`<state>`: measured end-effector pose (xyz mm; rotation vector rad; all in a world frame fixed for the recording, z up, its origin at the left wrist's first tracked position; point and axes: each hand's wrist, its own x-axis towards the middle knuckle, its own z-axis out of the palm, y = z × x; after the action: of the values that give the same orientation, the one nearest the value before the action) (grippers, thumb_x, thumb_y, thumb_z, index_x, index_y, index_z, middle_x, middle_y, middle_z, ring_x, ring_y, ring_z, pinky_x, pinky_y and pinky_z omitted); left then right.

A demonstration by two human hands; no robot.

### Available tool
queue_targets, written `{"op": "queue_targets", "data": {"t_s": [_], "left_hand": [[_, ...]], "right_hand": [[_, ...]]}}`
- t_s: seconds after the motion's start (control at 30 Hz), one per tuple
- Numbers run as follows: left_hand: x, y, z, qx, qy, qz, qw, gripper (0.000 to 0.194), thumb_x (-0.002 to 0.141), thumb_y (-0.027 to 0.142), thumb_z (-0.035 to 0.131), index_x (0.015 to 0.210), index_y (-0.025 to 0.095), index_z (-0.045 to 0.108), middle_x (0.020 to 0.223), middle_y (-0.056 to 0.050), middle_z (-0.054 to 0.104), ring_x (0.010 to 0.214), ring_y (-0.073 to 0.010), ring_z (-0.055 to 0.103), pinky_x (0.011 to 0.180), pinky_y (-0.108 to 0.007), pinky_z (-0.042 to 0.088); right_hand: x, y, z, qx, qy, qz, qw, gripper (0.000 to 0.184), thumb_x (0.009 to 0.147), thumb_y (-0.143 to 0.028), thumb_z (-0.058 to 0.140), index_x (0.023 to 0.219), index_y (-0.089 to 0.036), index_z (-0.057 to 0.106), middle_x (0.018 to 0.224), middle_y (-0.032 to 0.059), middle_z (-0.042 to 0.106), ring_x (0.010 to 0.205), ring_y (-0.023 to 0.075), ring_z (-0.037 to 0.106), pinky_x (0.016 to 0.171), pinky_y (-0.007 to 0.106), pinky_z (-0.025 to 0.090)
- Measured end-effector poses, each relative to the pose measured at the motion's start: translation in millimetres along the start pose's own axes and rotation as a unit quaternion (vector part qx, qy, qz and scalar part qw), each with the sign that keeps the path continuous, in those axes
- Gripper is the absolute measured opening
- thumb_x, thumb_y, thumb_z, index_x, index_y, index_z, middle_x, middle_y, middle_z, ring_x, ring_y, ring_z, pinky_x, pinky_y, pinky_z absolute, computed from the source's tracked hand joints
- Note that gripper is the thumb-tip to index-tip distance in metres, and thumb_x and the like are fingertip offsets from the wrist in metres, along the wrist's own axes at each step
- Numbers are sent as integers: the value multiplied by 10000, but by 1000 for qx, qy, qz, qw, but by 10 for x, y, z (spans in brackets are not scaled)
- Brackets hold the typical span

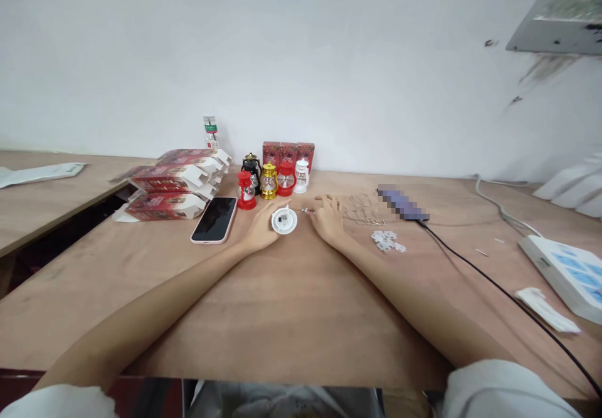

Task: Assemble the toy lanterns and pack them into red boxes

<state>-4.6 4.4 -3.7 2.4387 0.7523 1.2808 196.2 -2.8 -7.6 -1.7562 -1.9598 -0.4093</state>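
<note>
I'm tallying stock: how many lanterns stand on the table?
5: red lantern at front left, black lantern behind it, then rightward gold lantern, second red lantern, white lantern.

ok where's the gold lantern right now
In the head view, the gold lantern stands on the table left of centre, beyond the left hand, between the black lantern on its left and a red lantern on its right.
</note>
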Motion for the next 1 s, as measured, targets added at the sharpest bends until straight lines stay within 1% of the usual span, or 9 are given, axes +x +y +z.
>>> {"op": "queue_targets", "data": {"t_s": [0.1, 0.2, 0.3, 0.37, 0.43, 0.57, 0.67, 0.8, 1.0], "left_hand": [[2, 14, -2, -1, 2, 0, 1000, 620, 661, 48, 565, 1260, 203, 518, 1282, -94, 574, 1174, -234, 548, 1011, -418, 438], [3, 25, 0, -2, 4, 0, 1000, 607, 662, 44, 556, 1247, 203, 524, 1282, -87, 573, 1177, -227, 545, 1015, -411, 435], [5, 29, 6, -2, 5, -1, 1000, 592, 669, 53, 559, 1240, 204, 526, 1282, -82, 572, 1179, -223, 542, 1015, -407, 435], [4, 29, 9, -4, 4, -1, 1000, 590, 670, 62, 562, 1242, 200, 522, 1275, -84, 575, 1175, -224, 542, 1013, -409, 435], [3, 33, 12, -4, 2, -1, 1000, 584, 675, 70, 562, 1244, 191, 518, 1272, -92, 575, 1172, -228, 542, 1010, -412, 435], [1, 59, 9, 3, -7, -2, 1000, 568, 687, 83, 575, 1240, 204, 524, 1245, -95, 585, 1153, -235, 550, 983, -413, 452], [4, 88, 3, -3, -14, -3, 1000, 536, 705, 106, 596, 1229, 199, 531, 1190, -103, 606, 1111, -238, 571, 943, -402, 475], [6, 109, 1, -5, -17, 0, 1000, 513, 720, 113, 588, 1223, 192, 531, 1174, -102, 613, 1089, -236, 577, 928, -394, 479], [6, 103, 10, 0, -24, 8, 1000, 531, 701, 86, 570, 1218, 198, 531, 1193, -88, 609, 1096, -225, 570, 937, -383, 472]], "right_hand": [[0, 3, 1, 8, -14, 3, 1000, 226, 891, -221, 495, 959, -149, 698, 1219, 129, 577, 1169, 305, 396, 968, 454, 294], [-2, 15, -8, 26, -31, 12, 999, 208, 890, -233, 510, 935, -137, 689, 1119, 117, 623, 1117, 298, 431, 953, 427, 308], [-13, 46, -28, 50, -17, 8, 999, 173, 884, -241, 527, 901, -147, 672, 1037, 104, 647, 1045, 284, 468, 903, 405, 339], [-42, 63, -48, 74, 22, -19, 997, 174, 895, -261, 518, 871, -162, 659, 985, 93, 657, 995, 263, 496, 876, 390, 352], [-95, 55, -67, 110, 88, -59, 988, 209, 915, -298, 491, 855, -174, 647, 935, 83, 662, 931, 233, 528, 856, 370, 364], [-239, -87, -70, 174, 226, -134, 949, 282, 941, -346, 442, 795, -188, 624, 819, 60, 654, 828, 190, 561, 820, 345, 381], [-311, -246, -58, 189, 274, -172, 927, 309, 937, -366, 453, 733, -192, 607, 752, 48, 637, 763, 179, 556, 776, 333, 384], [-313, -356, -68, 172, 254, -170, 936, 290, 931, -358, 475, 745, -192, 624, 762, 52, 636, 768, 179, 548, 757, 326, 363], [-293, -358, -89, 133, 229, -162, 951, 321, 925, -362, 482, 683, -198, 614, 758, 45, 643, 740, 177, 509, 758, 334, 323]]}}
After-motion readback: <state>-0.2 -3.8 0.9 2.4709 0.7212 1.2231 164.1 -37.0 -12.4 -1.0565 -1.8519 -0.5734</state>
